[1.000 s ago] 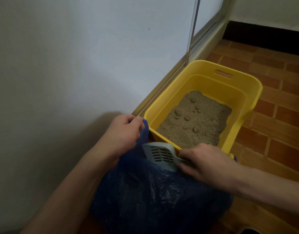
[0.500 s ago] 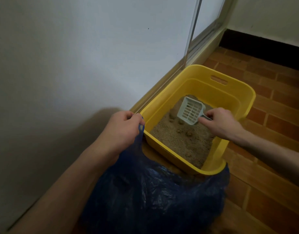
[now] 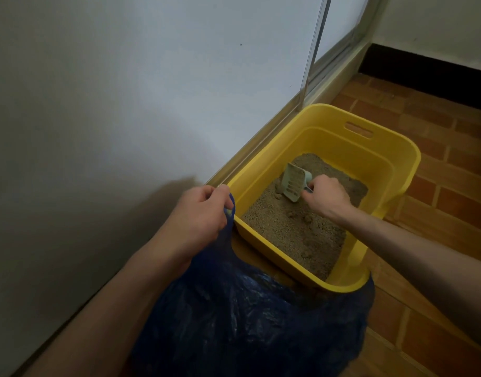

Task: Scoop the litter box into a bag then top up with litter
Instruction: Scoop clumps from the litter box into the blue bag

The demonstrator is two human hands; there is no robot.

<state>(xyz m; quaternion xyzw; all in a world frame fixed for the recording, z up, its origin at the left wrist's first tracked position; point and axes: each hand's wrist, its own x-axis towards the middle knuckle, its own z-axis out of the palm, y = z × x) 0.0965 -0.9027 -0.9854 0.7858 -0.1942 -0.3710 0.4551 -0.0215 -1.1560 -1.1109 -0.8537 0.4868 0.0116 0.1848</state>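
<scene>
A yellow litter box (image 3: 397,151) stands on the floor against the wall, part filled with tan litter (image 3: 296,229) that holds a few clumps. My right hand (image 3: 326,197) grips the handle of a pale slotted scoop (image 3: 293,183), whose blade digs into the litter near the box's left side. My left hand (image 3: 201,216) holds up the edge of a dark blue plastic bag (image 3: 247,322), which lies open just in front of the box's near rim.
A white wall (image 3: 125,104) runs along the left, with a metal sliding-door track (image 3: 323,69) behind the box. Brown brick-pattern floor tiles (image 3: 451,186) spread to the right, ending at a black skirting (image 3: 429,72).
My right hand carried the scoop out of the bag into the litter box and has now pushed its blade down into the litter. My left hand still holds the bag.
</scene>
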